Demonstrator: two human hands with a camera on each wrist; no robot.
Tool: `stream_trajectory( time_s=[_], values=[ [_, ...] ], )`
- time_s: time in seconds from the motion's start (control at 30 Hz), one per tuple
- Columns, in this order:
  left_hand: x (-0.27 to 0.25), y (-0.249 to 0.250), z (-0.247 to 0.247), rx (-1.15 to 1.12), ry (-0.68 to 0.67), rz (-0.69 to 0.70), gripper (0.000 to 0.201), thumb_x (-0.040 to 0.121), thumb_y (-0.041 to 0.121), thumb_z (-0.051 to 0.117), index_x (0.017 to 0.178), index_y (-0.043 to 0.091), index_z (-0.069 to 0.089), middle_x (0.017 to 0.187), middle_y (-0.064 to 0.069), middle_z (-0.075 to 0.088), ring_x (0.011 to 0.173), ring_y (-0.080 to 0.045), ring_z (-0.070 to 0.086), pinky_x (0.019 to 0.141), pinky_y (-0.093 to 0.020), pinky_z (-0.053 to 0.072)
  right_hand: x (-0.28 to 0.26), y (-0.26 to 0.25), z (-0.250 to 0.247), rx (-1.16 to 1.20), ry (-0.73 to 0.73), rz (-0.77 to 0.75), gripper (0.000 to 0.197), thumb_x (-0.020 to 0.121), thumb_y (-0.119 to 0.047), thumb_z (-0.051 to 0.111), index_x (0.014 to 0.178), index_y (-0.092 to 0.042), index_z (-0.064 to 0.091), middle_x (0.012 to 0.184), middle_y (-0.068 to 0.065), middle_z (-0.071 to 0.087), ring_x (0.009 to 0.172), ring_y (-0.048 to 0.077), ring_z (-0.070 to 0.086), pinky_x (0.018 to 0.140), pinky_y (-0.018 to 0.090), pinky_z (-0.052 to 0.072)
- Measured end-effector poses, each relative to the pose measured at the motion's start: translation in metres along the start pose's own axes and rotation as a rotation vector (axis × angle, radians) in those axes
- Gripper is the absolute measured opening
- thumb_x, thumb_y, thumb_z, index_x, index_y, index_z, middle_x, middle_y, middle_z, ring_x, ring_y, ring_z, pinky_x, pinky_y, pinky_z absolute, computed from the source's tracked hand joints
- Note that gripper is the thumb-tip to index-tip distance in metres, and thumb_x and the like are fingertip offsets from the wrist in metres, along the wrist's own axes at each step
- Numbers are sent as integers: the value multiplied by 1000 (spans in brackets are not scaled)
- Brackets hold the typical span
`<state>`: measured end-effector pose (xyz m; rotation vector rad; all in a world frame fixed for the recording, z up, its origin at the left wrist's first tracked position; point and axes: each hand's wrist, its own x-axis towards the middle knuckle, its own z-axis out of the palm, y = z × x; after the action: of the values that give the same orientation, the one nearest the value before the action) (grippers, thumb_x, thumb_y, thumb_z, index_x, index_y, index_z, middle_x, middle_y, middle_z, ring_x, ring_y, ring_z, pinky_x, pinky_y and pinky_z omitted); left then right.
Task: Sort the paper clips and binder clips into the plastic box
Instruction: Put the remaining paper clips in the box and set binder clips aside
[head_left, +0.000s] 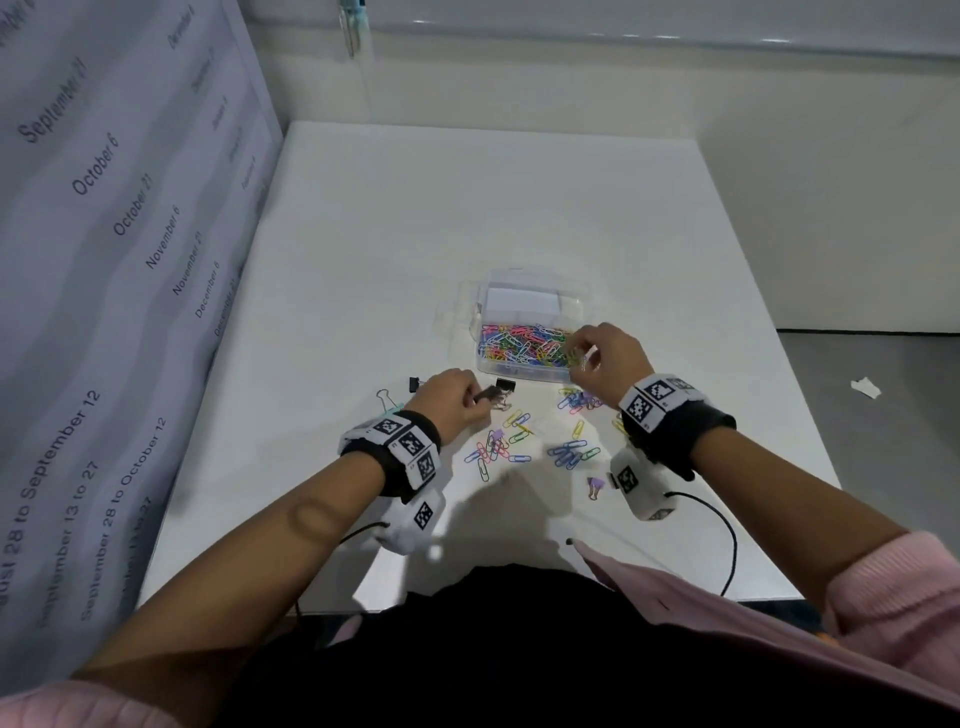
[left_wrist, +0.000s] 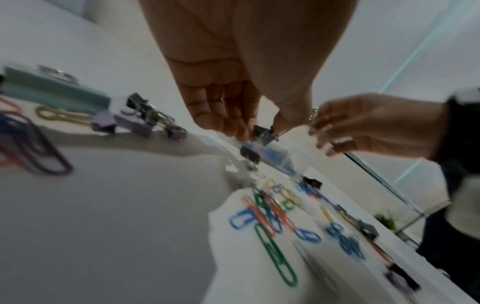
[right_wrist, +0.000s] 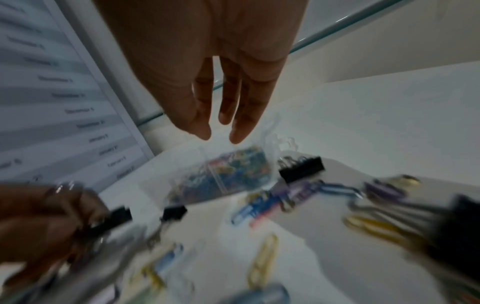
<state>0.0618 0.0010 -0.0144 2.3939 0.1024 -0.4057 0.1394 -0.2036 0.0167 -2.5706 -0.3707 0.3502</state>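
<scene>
While paper clips (head_left: 498, 447) are lying loose on the bench (head_left: 415, 234) before the plastic box (head_left: 514, 370), a black binder clip (left_wrist: 260, 131) is being pinched by the left hand (head_left: 452, 400), probably for the far compartment (head_left: 540, 272); the right hand (head_left: 602, 356) is being held slack, seemingly empty, above the box.

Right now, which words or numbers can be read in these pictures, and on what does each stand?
All on the printed wall sheet at the left, head view:
"September 21"
"October 6"
"October 21"
"November 6"
"November 21"
"December 6"
"28 to September 12"
"September 13 to 27"
"September 28 to October 12"
Its other lines, also in the right wrist view: too blurred.
Wristband markers: patterns, digits too small.
</scene>
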Motion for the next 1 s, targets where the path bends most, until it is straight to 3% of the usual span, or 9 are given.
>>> stream_trajectory(
  time_s=[0.13, 0.23, 0.33, 0.4, 0.5, 0.57, 0.7, 0.83, 1.0],
  values=[
    [5, -18, -11, 96, 20, -92, 21, 89, 27, 53, 89, 6, 58, 85, -12, 59, 78, -26, 54, 70, -36, 41, -21, 16, 12, -62, -229, 23, 18, 72, -5, 64, 88, -12, 65, 71, -5, 54, 64, 11, 50, 63, 23, 41],
    [7, -22, -12, 129, 47, -104, 21, 88, 27, 53, 90, 6, 52, 90, -12, 56, 77, -26, 50, 67, -33, 37, -35, 29, 22, -188, -379, 36, 31, 67, -18, 74, 96, -15, 61, 81, -2, 52, 69, 15, 49, 66, 25, 41],
    [2, -17, -10, 127, 107, -19, 20, 85, 22, 56, 94, 9, 44, 95, -7, 48, 78, -26, 53, 67, -31, 38, -45, 37, 29, -159, -390, 73, 47, 61, -21, 78, 103, -18, 56, 88, 1, 47, 66, 11, 44, 57, 20, 34],
    [-3, -10, -5, 168, 89, 88, 21, 83, 17, 56, 99, 8, 45, 93, -3, 44, 77, -23, 51, 67, -29, 36, -48, 37, 33, -150, -397, 60, 54, 61, -21, 80, 108, -18, 53, 92, 1, 43, 74, 14, 42, 55, 14, 30],
    [-7, -1, 8, 261, -3, 252, 19, 83, 12, 54, 102, 10, 51, 96, -3, 44, 85, -18, 47, 74, -30, 43, -50, 31, 37, -135, -385, 44, 59, 63, -20, 80, 114, -17, 51, 95, 0, 39, 83, 14, 40, 60, 16, 31],
    [-7, 0, 18, 301, -74, 303, 21, 82, 11, 54, 103, 10, 56, 103, -8, 49, 94, -22, 48, 81, -34, 45, -48, 25, 42, -99, -362, 43, 61, 63, -19, 80, 116, -17, 50, 97, 0, 38, 86, 14, 40, 72, 20, 32],
    [-4, -2, 31, 376, -143, 268, 23, 87, 15, 55, 109, 9, 58, 112, -12, 50, 104, -27, 48, 88, -37, 44, -43, 13, 52, -51, -319, 3, 65, 63, -20, 81, 119, -17, 50, 97, 1, 37, 88, 14, 39, 76, 20, 29],
    [1, -4, 31, 341, -152, 219, 16, 87, 17, 58, 101, 8, 59, 108, -13, 53, 102, -28, 52, 87, -35, 41, -35, -4, 59, -54, -343, -32, 68, 66, -19, 80, 125, -21, 48, 101, 3, 38, 92, 15, 40, 82, 21, 33],
    [-2, -9, 24, 225, -133, 167, 23, 88, 22, 59, 104, 5, 57, 107, -13, 55, 97, -27, 55, 86, -34, 43, -30, -15, 63, -91, -394, -97, 47, 71, -17, 75, 115, -17, 58, 98, 2, 38, 89, 13, 39, 78, 18, 28]
  ],
)
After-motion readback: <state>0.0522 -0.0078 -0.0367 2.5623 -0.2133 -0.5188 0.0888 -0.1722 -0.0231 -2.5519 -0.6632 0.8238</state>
